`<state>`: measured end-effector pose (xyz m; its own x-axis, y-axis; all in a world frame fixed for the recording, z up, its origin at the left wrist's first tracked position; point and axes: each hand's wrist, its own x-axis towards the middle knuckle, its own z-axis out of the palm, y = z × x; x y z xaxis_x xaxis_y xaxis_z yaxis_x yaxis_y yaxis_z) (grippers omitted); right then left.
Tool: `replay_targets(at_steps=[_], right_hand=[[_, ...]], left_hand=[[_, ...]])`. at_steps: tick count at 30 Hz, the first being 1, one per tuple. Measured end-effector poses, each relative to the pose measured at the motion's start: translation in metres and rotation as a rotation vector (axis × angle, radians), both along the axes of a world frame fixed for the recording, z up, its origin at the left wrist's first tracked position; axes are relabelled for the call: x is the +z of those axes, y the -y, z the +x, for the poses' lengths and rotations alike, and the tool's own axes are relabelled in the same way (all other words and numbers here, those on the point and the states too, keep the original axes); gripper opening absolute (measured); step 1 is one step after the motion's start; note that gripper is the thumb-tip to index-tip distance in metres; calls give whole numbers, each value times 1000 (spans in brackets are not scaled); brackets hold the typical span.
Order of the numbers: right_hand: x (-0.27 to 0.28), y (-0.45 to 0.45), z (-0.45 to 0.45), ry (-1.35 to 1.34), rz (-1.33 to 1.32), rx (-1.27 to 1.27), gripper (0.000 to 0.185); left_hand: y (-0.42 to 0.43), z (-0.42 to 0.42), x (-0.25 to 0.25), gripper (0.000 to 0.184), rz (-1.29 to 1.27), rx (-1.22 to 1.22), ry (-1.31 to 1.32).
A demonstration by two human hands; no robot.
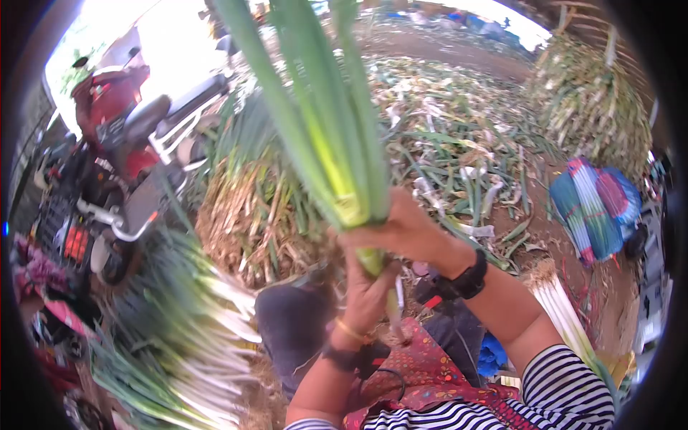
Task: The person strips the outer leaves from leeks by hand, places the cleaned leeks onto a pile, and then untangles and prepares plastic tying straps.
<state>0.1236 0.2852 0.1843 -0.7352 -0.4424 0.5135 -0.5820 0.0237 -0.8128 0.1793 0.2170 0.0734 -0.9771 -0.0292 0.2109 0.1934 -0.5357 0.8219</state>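
- Spring onion [326, 147], nearest the head camera, slants up out of both hands, its leaves running past the top edge; its lower stem is blurred, so I cannot tell how clean it is.
- Right hand [407, 223] is wrapped around the stalk close to where the leaves part; left hand [367, 288] has its grip on the paler stem just below.
- Floral apron [430, 367] spreads under the hands.
- White-stemmed spring onions [204, 344] lie side by side at lower left; judging by their bare stems, these look finished.
- White-stemmed bundle [562, 304], roots showing, lies at right; its stage is less certain.
- Brown-sheathed heap [247, 204], farther ahead, looks unstripped, so plenty seems left.
- Leaf litter [469, 136] stretches widely beyond, suggesting much stripping is already done.
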Motion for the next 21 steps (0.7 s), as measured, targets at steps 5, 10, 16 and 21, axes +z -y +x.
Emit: replay_targets(at_steps=[5, 10, 16, 21], right_hand=[[30, 23, -4, 358, -307, -24, 29], [36, 46, 9, 369, -134, 154, 32], [-7, 59, 29, -97, 266, 258, 51], [-67, 70, 67, 292, 441, 476, 52]], left_hand=[[-23, 8, -43, 21, -292, 216, -62], [12, 9, 0, 29, -183, 289, -108], [85, 9, 48, 15, -16, 498, -188], [169, 47, 82, 15, 54, 801, -50]])
